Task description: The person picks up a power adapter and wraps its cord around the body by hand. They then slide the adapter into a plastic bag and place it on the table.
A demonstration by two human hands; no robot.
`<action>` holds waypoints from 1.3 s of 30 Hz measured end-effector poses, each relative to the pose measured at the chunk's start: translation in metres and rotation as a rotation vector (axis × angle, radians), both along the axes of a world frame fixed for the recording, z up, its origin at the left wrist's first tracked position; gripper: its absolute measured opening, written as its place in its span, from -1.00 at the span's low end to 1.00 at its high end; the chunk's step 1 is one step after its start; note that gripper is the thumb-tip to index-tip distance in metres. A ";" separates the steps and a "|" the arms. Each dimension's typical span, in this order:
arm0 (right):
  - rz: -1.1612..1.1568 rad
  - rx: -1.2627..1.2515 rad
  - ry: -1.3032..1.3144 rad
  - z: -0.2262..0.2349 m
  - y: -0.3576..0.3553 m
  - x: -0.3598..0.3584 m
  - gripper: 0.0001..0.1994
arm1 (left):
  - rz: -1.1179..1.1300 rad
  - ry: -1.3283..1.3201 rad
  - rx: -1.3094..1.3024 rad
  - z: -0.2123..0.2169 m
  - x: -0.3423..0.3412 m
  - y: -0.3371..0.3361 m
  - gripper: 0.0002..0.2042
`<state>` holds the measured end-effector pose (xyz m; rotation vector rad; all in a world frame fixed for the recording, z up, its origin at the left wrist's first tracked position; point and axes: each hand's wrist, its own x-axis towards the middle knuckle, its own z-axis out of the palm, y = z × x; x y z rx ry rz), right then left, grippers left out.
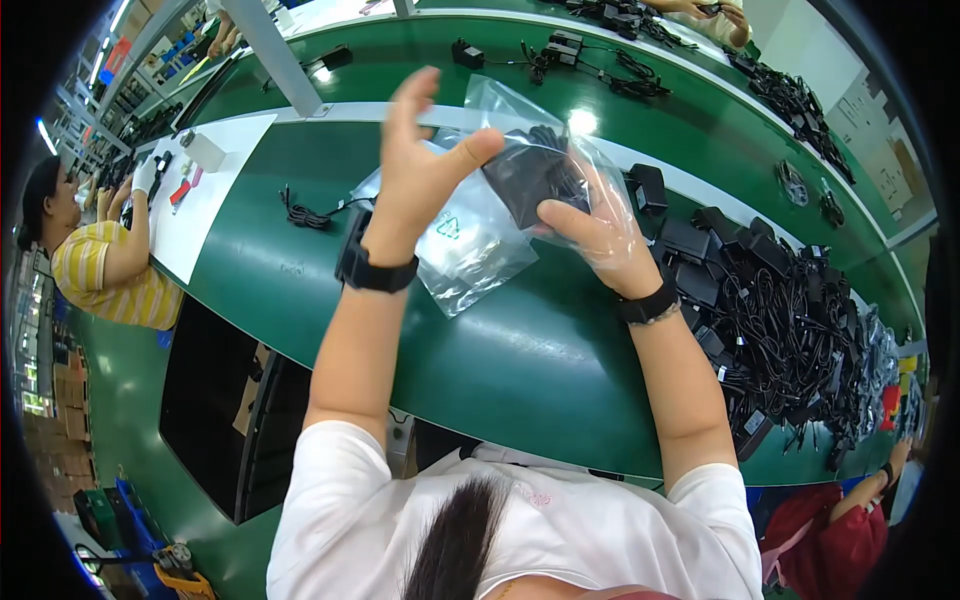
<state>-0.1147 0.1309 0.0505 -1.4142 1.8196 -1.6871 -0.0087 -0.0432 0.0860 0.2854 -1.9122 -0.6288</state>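
My right hand (597, 222) is closed around a black power adapter (518, 190) with a coiled black cable. Clear film from a plastic bag (490, 98) surrounds the adapter and covers part of that hand. To its left, my left hand (425, 165) is raised with fingers apart and slightly blurred. Its thumb reaches to the bag's edge; whether it touches the film I cannot tell. Beneath both hands, several flat clear plastic bags (475, 270) lie on the green table (500, 365), one bearing a green recycling mark.
A large heap of black adapters and cables (780, 320) covers the table at right. One loose cable (308, 212) lies at left. Beyond a white ledge runs a green conveyor belt (400, 60) carrying more adapters. A co-worker in a yellow striped top (105, 270) sits at left; another person in red (830, 540) is at lower right.
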 end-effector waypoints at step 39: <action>-0.278 0.281 0.666 -0.006 -0.008 0.025 -0.50 | -0.992 -0.042 1.301 -0.067 0.002 0.041 -0.72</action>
